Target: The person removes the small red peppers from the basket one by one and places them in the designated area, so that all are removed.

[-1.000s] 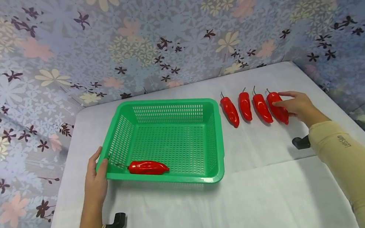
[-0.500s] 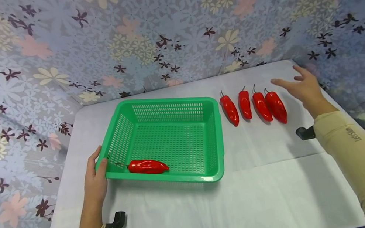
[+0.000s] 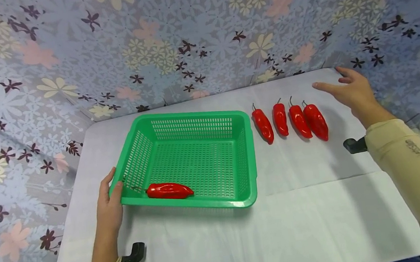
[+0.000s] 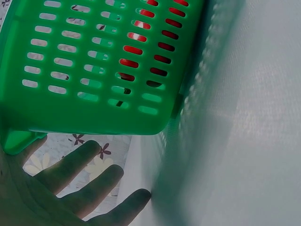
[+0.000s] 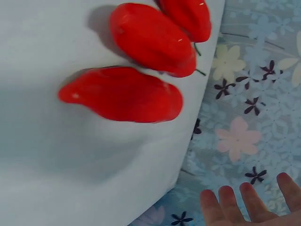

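A green plastic basket (image 3: 187,207) stands on the white-covered table, with one red pepper (image 3: 169,190) lying inside along its near wall. At the basket's left front corner, my left hand (image 3: 110,210) holds the rim, thumb over it and fingers outside; in the left wrist view the fingers (image 4: 108,181) extend beside the slotted wall. Several more red peppers lie in a row right of the basket, stems pointing away. My right hand (image 3: 356,92) hovers beyond the rightmost pepper (image 3: 316,122), fingers spread and holding nothing. That pepper (image 5: 124,94) also shows in the right wrist view.
Flowered cloth (image 3: 185,44) rises behind and beside the table. The white table cover (image 3: 304,223) extends in front of the basket and peppers. A black wrist camera (image 3: 355,145) juts from the right wrist, another wrist camera (image 3: 134,256) from the left.
My right hand has let go of the rightmost pepper and moved up and to the right, away from it. That pepper now lies closer to its neighbour. The left hand stays at the basket.
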{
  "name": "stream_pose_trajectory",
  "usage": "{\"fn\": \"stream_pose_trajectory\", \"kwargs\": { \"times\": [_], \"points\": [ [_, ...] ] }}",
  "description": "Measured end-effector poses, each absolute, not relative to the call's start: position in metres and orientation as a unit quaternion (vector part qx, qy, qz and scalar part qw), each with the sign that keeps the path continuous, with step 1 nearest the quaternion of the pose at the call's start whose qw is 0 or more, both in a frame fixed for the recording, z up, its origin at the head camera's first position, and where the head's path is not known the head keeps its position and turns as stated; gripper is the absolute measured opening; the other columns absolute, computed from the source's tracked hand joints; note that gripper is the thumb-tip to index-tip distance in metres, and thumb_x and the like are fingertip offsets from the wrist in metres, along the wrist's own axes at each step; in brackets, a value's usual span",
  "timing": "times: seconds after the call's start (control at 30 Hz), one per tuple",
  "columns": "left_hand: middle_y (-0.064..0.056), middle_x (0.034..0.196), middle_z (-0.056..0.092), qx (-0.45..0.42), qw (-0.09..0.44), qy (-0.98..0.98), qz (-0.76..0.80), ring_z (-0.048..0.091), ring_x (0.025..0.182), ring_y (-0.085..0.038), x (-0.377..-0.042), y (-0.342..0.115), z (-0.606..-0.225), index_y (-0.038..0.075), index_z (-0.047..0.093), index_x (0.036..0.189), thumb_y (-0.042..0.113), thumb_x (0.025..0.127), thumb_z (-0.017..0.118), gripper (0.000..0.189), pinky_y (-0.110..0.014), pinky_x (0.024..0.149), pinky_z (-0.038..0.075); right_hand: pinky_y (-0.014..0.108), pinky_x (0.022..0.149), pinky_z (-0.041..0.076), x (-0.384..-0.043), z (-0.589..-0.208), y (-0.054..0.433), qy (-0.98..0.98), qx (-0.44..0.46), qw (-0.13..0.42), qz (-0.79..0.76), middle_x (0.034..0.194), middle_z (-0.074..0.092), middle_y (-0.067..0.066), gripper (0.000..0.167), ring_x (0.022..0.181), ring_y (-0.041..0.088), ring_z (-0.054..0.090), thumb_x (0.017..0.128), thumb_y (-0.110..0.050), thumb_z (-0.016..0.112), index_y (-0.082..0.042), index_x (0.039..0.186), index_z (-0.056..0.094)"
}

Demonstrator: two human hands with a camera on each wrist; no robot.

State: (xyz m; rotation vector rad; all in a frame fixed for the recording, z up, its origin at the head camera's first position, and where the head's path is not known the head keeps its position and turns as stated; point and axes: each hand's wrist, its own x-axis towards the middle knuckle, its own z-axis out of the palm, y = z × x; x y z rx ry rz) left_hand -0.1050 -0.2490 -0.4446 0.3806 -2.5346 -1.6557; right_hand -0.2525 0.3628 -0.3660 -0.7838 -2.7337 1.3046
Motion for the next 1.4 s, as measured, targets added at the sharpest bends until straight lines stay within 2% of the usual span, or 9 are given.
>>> {"fn": "stream_pose_trajectory", "kwargs": {
  "times": [0.17, 0.37, 0.6, 0.77, 1.03, 1.23, 1.4],
  "points": [
    [-0.003, 0.164, 0.023, 0.124, 0.047, -0.832, -0.539, 0.026, 0.143, -0.033, -0.105, -0.250, -0.445, 0.031, 0.026, 0.161, 0.038, 0.109, 0.036, 0.054, -0.063, 0.113, 0.020, 0.070, 0.106, 0.025, -0.259, -0.356, 0.347, -0.877, -0.233, 0.009, 0.421, 0.167, 0.012, 0.013, 0.108, 0.148, 0.044, 0.017, 0.079, -0.071, 0.069, -0.033, 0.163, 0.013],
    [-0.002, 0.164, 0.025, 0.114, 0.058, -0.837, -0.532, 0.025, 0.145, -0.032, -0.108, -0.250, -0.445, 0.026, 0.029, 0.161, 0.037, 0.109, 0.038, 0.054, -0.062, 0.113, 0.020, 0.069, 0.107, 0.026, -0.268, -0.346, 0.311, -0.881, -0.190, 0.004, 0.434, 0.166, 0.016, 0.012, 0.103, 0.148, 0.043, 0.020, 0.081, -0.067, 0.071, -0.036, 0.163, 0.016],
    [-0.007, 0.162, 0.027, 0.118, 0.053, -0.838, -0.530, 0.034, 0.136, -0.036, -0.110, -0.247, -0.443, 0.026, 0.028, 0.161, 0.038, 0.109, 0.037, 0.054, -0.062, 0.109, 0.024, 0.060, 0.107, 0.036, -0.277, -0.340, 0.256, -0.889, -0.106, -0.012, 0.446, 0.163, 0.028, 0.012, 0.099, 0.143, 0.040, 0.033, 0.083, -0.062, 0.073, -0.034, 0.162, 0.021],
    [-0.009, 0.162, 0.029, 0.120, 0.052, -0.838, -0.529, 0.037, 0.131, -0.036, -0.109, -0.246, -0.443, 0.027, 0.028, 0.161, 0.038, 0.109, 0.036, 0.054, -0.061, 0.107, 0.026, 0.056, 0.104, 0.041, -0.277, -0.342, 0.209, -0.890, -0.048, -0.028, 0.452, 0.156, 0.040, 0.012, 0.098, 0.137, 0.036, 0.043, 0.079, -0.060, 0.078, -0.031, 0.160, 0.031],
    [-0.012, 0.159, 0.032, 0.119, 0.054, -0.838, -0.529, 0.041, 0.123, -0.036, -0.109, -0.248, -0.445, 0.030, 0.029, 0.160, 0.039, 0.108, 0.037, 0.053, -0.058, 0.104, 0.031, 0.051, 0.102, 0.043, -0.270, -0.347, 0.143, -0.878, 0.091, -0.063, 0.466, 0.147, 0.050, 0.010, 0.084, 0.133, 0.031, 0.047, 0.081, -0.047, 0.083, -0.025, 0.153, 0.045],
    [-0.012, 0.157, 0.035, 0.118, 0.056, -0.838, -0.530, 0.043, 0.120, -0.033, -0.109, -0.248, -0.445, 0.031, 0.029, 0.160, 0.039, 0.109, 0.036, 0.053, -0.055, 0.101, 0.033, 0.050, 0.098, 0.046, -0.262, -0.357, 0.109, -0.876, 0.135, -0.098, 0.453, 0.142, 0.054, 0.011, 0.082, 0.127, 0.032, 0.054, 0.081, -0.043, 0.084, -0.026, 0.152, 0.046],
    [-0.015, 0.153, 0.039, 0.120, 0.057, -0.838, -0.529, 0.045, 0.115, -0.031, -0.108, -0.249, -0.444, 0.029, 0.029, 0.160, 0.039, 0.109, 0.036, 0.053, -0.052, 0.098, 0.035, 0.050, 0.097, 0.047, -0.255, -0.360, 0.102, -0.880, 0.146, -0.133, 0.432, 0.142, 0.053, 0.012, 0.084, 0.125, 0.032, 0.055, 0.080, -0.044, 0.085, -0.027, 0.152, 0.047]
  ]
}}
